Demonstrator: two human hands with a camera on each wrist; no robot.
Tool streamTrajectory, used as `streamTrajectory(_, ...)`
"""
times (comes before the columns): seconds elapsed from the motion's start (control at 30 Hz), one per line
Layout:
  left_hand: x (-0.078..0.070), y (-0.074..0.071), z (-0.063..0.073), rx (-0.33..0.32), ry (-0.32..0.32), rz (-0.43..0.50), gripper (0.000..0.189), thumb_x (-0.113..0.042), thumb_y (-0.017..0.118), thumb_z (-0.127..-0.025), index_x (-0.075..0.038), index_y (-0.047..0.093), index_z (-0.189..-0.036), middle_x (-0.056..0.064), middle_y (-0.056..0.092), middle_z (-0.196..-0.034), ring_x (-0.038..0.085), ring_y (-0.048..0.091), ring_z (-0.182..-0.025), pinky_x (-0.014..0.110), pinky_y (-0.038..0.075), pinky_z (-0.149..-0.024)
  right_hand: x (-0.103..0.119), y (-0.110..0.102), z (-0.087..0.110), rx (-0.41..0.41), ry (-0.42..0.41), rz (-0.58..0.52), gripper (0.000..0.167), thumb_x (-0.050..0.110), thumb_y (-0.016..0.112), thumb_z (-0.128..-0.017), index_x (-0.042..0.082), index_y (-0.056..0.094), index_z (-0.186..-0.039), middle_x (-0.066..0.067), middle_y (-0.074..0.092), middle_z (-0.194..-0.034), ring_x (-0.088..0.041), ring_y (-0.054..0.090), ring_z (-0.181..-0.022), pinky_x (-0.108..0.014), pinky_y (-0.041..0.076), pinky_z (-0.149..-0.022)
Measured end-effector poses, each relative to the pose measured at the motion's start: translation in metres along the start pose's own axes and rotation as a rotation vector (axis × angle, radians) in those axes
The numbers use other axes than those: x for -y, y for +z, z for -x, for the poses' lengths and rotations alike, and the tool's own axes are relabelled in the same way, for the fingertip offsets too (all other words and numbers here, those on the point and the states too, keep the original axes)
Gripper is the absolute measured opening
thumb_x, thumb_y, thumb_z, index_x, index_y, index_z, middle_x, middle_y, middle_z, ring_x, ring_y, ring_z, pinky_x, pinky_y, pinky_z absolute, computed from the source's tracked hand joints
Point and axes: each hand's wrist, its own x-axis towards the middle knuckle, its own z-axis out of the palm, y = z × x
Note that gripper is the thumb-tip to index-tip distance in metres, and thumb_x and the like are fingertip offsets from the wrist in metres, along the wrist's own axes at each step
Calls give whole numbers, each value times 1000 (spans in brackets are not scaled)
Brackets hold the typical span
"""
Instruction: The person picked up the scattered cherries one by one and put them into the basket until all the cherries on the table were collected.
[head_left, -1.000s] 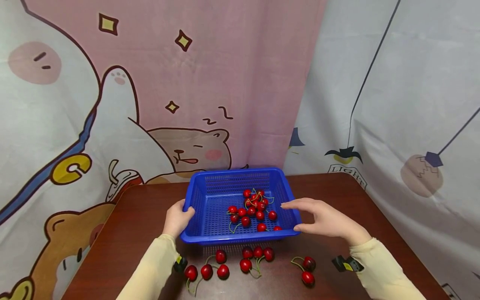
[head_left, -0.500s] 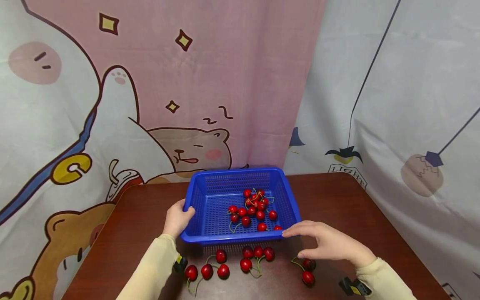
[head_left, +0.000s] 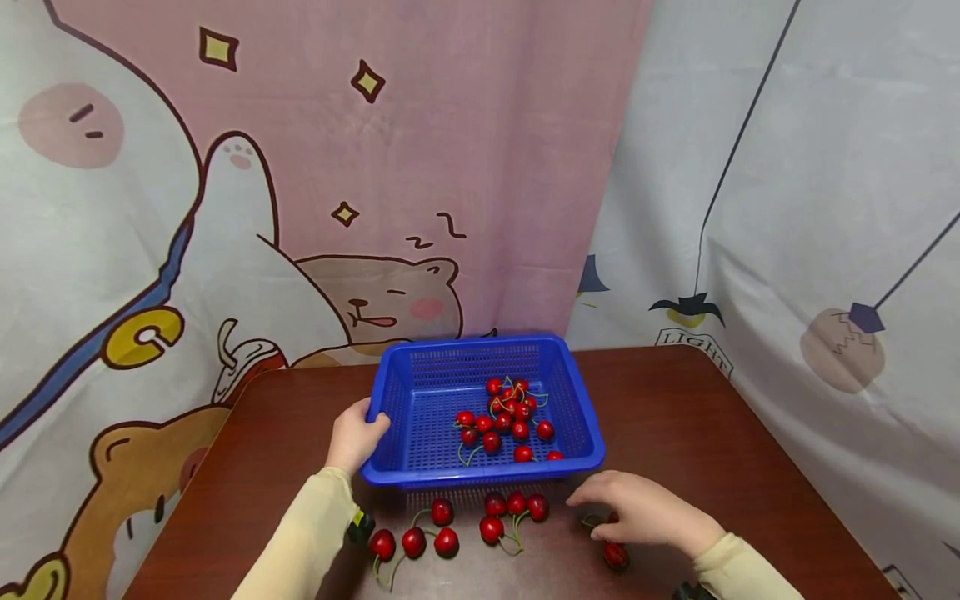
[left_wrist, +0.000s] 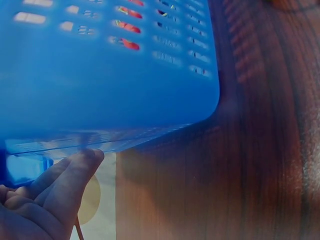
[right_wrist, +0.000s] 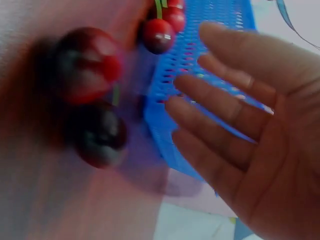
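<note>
A blue plastic basket [head_left: 480, 479] with slotted walls stands on the table and holds a heap of red cherries [head_left: 504, 422] with green stems. My left hand [head_left: 356, 438] grips its left rim, thumb over the edge; in the left wrist view the fingers [left_wrist: 75, 180] lie along the basket's outer side. My right hand [head_left: 645, 510] hovers with parted fingers over a pair of dark red cherries [head_left: 617, 556] at the front right, partly covering them. In the right wrist view the palm is bare and those two cherries [right_wrist: 90, 65] lie apart from the fingertips.
In front of the basket, several cherries [head_left: 413, 543] lie at the left and another cluster of cherries [head_left: 492, 529] in the middle. The brown wooden table [head_left: 675, 400] meets a printed cloth [head_left: 495, 167] behind it.
My right hand has moved from beside the basket's right rim down toward the front, over the cherry pair. The left hand and basket have stayed in place.
</note>
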Motion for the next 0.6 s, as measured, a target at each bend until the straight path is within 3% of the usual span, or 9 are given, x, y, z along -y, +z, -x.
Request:
streamTrajectory(0.23, 3, 2, -2, -12, 17, -4, 35, -13, 57, -90, 7, 63, -119, 21, 70, -102, 31, 67, -86, 50, 55, -80, -4, 19, -2, -56, 73, 139, 29, 16, 84, -72, 16, 72, -98, 8, 65, -92, -11, 61, -86, -32, 53, -72)
streamTrajectory(0.47, 1, 1, 0, -21, 32, -13, 38, -12, 57, -89, 8, 63, -120, 23, 69, -104, 33, 67, -89, 50, 54, -82, -4, 27, -7, -37, 132, 175, 22, 13, 83, -71, 18, 69, -87, 8, 60, -80, -8, 56, -74, -31, 50, -62)
streamTrajectory(0.6, 0, 0, 0, -22, 33, -15, 39, -12, 57, -89, 9, 62, -122, 24, 69, -106, 34, 66, -92, 50, 53, -83, -4, 29, -10, -26, 121, 187, 23, 7, 82, -68, 19, 67, -80, 10, 59, -75, -7, 54, -69, -28, 48, -58)
